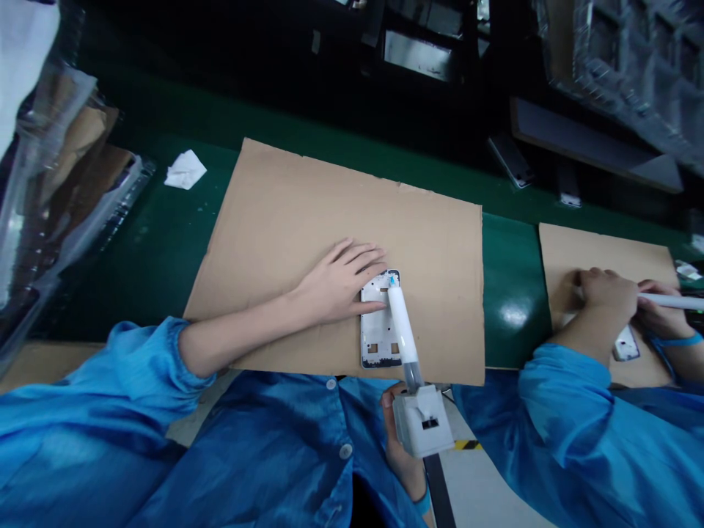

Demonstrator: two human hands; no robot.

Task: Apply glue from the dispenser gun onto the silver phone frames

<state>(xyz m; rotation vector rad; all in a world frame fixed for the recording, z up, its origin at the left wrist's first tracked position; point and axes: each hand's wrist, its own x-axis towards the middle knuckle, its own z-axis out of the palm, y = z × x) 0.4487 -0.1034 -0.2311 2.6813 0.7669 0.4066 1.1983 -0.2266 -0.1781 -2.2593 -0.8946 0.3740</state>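
L hand (pixel 338 282) on phone frame (pixel 379 323) — unlabelled

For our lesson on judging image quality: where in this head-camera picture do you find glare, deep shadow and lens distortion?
Head view: glare sits as a bright patch on the green belt between the two cardboard sheets; the back beyond the belt is nearly black, details lost; the large cardboard sheet looks skewed and the edges bend, wide-lens distortion; the left hand and white phone frame are evenly lit and fairly sharp.

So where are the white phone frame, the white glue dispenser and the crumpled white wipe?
white phone frame (pixel 375 339), head view, lower panel.
white glue dispenser (pixel 402 328), head view, barrel.
crumpled white wipe (pixel 185 169), head view, middle.
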